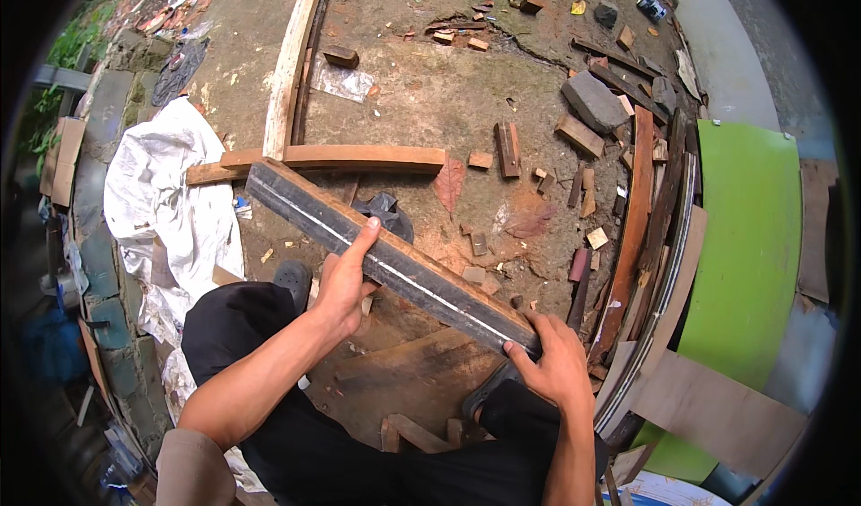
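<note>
beam (pixel 426 286), dark with a white stripe, slants across held up: left hand (pixel 345 282) wrapped round the middle, right hand (pixel 554 363) gripping the lower right end. guessing the step is just steadying it, so next move calls for a firm two-handed hold imo. brown crosspiece (pixel 359 158) sits right by its far end and could snag, can't tell if they touch. then gray stone (pixel 595 101) off right, brown block (pixel 508 150), tiny pale offcut (pixel 597 237) underfoot-ish.

A white sheet (pixel 170 174) spreads left, a green panel (pixel 744 246) right, a reddish leaf (pixel 449 183) between
</note>
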The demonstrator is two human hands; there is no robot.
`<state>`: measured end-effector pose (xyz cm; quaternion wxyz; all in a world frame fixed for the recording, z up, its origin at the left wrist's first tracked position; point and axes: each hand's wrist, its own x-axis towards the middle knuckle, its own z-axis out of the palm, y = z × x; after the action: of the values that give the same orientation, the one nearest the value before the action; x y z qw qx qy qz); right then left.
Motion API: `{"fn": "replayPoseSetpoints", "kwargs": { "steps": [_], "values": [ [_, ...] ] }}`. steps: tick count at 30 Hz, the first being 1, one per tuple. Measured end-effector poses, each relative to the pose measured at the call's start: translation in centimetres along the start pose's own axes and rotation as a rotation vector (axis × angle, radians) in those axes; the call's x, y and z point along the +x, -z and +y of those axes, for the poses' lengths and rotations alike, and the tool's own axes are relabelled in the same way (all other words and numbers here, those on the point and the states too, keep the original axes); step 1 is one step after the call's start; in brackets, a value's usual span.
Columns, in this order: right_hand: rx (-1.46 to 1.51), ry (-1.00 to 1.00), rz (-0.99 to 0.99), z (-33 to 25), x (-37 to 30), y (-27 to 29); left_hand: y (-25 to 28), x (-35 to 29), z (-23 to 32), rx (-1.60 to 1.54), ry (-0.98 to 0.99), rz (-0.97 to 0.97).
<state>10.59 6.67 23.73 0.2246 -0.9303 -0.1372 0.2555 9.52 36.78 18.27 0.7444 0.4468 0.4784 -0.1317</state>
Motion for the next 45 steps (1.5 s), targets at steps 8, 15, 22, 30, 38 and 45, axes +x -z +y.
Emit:
{"fn": "replayPoseSetpoints", "kwargs": {
  "steps": [8, 15, 22, 30, 38, 45],
  "values": [
    [0.069, 0.114, -0.163, 4.1, -1.7, -3.7, 1.4, -6.8, -5.9, -0.171, -0.067, 0.265],
    [-0.070, 0.133, -0.217, 5.6, -4.4, -3.1, 1.5, -10.1, -10.8, -0.242, -0.117, 0.212],
    [-0.105, 0.210, -0.219, 5.6, -6.0, -3.0, 3.6, -10.8, -13.4, -0.284, -0.058, 0.203],
    [-0.159, 0.283, -0.189, 5.7, -8.4, -2.5, 5.1, -13.0, -17.8, -0.327, -0.093, 0.155],
    [-0.293, 0.255, -0.158, 3.6, -14.7, -2.2, 7.6, -12.4, -23.8, -0.350, -0.052, 0.025],
    [-0.416, 0.299, -0.061, 2.5, -18.0, -3.9, 9.1, -11.5, -25.4, -0.078, -0.017, -0.014]
  ]
}}
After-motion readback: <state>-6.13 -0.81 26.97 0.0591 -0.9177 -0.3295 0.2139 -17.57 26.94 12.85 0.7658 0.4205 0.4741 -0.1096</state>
